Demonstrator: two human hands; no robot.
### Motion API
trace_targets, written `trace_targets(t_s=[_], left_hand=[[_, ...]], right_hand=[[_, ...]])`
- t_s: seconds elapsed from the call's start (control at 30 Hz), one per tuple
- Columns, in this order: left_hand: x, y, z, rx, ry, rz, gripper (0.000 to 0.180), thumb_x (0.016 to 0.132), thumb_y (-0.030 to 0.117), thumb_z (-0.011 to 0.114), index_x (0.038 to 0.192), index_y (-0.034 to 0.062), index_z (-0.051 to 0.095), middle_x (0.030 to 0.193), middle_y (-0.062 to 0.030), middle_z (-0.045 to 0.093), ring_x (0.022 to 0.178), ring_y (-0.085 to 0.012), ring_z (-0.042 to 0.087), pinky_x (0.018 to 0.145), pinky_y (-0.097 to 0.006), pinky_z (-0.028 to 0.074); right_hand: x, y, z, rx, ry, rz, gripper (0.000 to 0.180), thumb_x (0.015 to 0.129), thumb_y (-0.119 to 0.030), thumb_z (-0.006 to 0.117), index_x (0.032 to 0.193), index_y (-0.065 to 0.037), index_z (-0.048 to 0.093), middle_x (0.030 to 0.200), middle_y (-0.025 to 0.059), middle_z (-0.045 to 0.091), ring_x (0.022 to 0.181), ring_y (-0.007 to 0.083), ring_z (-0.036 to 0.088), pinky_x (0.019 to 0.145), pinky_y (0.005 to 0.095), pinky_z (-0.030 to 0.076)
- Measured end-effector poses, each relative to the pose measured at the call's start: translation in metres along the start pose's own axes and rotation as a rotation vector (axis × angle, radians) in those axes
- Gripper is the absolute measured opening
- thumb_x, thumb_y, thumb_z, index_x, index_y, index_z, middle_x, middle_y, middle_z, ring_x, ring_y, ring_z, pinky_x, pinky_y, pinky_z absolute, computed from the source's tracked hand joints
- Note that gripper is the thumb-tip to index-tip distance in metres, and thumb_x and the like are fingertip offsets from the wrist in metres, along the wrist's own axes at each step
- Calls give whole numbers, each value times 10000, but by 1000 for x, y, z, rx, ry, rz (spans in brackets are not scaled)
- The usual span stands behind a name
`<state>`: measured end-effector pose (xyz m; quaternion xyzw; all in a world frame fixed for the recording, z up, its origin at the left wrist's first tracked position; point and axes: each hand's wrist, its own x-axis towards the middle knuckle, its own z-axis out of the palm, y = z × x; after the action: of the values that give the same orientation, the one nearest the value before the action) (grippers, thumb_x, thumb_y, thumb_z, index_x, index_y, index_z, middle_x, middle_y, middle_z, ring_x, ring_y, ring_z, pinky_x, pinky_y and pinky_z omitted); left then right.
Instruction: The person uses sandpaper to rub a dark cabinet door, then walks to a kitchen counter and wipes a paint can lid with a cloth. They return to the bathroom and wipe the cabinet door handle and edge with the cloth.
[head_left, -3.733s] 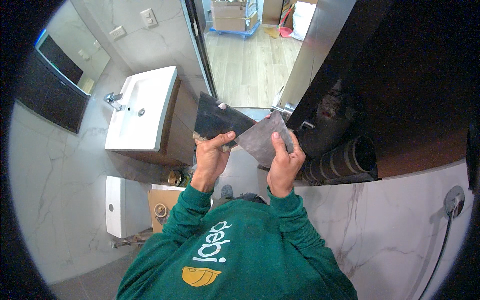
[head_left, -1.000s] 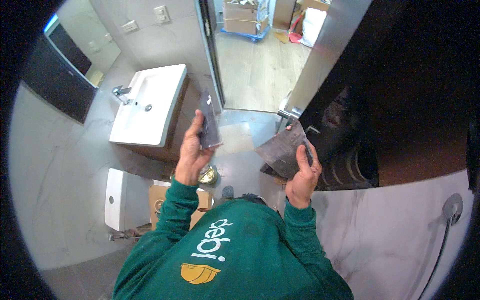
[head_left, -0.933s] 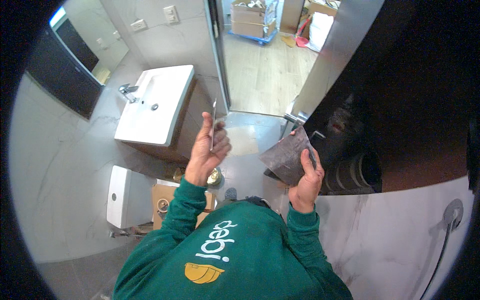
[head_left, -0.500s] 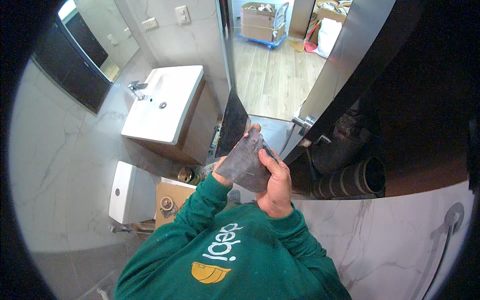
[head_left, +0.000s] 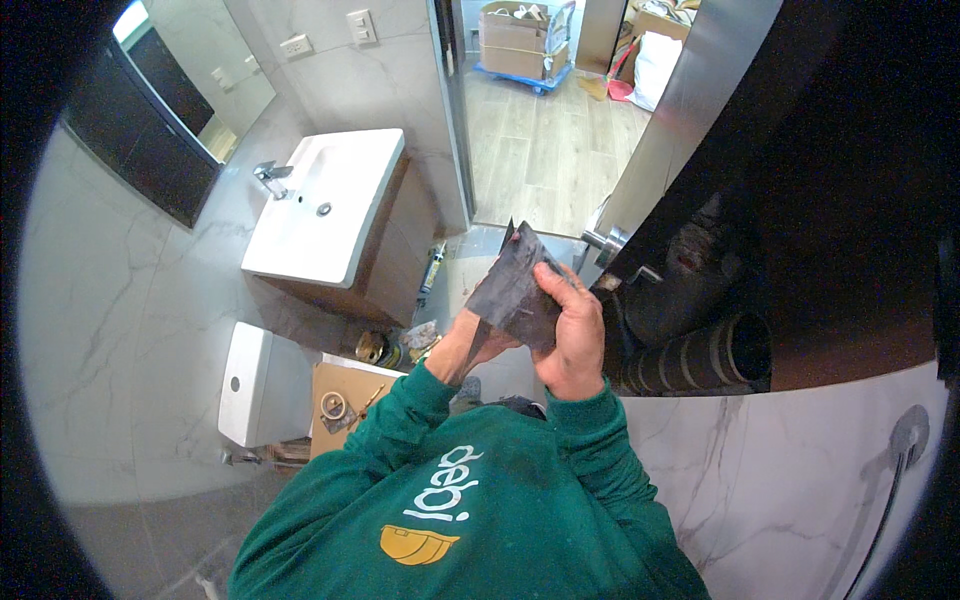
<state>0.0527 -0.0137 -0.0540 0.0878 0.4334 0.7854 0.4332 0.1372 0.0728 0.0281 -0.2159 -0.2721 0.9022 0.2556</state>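
A dark grey sheet point(head_left: 513, 300), which looks like folded sandpaper, is held in front of my chest. Its near face is scuffed and lighter in patches, and a second dark layer shows along its left edge. My right hand point(head_left: 578, 340) grips the right side, thumb pressed flat on the face and fingers behind. From below and behind, my left hand point(head_left: 470, 345) supports the left side; most of its fingers are hidden by the sheet.
A white sink point(head_left: 335, 205) on a wooden cabinet stands left, above a toilet tank point(head_left: 250, 385). Cardboard point(head_left: 330, 385) carries a tape roll point(head_left: 334, 405). A sealant tube point(head_left: 433, 268) lies beside the cabinet. At right are an open door with a handle point(head_left: 605, 240) and a dark ribbed tube point(head_left: 700, 355).
The sheet and both hands have shifted slightly right. The large dark flap that hung at the left has swung in behind the front layer, uncovering the floor and sealant tube.
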Motion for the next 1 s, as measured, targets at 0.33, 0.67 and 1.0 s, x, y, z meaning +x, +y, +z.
trace_targets(t_s=[0.33, 0.67, 1.0], left_hand=[[-1, 41, -35, -3, 77, -88, 412, 925, 539, 613, 874, 130, 630, 717, -14, 606, 596, -176, 582, 565, -334, 490], [-13, 78, 28, -186, 241, 30, 247, 867, 221, 742, 1044, 64, 671, 985, -49, 693, 911, -178, 649, 882, -354, 513], [-5, 61, 49, -119, 213, -74, 260, 844, 187, 747, 1067, 106, 641, 1019, -15, 651, 937, -169, 627, 886, -378, 504]], right_hand=[[7, -38, -32, 0, 108, -375, 343, 975, -244, 598, 1205, 9, 620, 1145, 110, 665, 1013, 220, 642, 901, 351, 500], [-22, -19, -26, -209, 138, -635, 372, 1018, -176, 531, 1326, 30, 558, 1280, 119, 614, 1160, 210, 574, 1036, 341, 409], [-41, -7, -20, -343, 89, -738, 427, 1046, -211, 468, 1401, 26, 478, 1346, 138, 560, 1189, 250, 564, 1012, 385, 461]])
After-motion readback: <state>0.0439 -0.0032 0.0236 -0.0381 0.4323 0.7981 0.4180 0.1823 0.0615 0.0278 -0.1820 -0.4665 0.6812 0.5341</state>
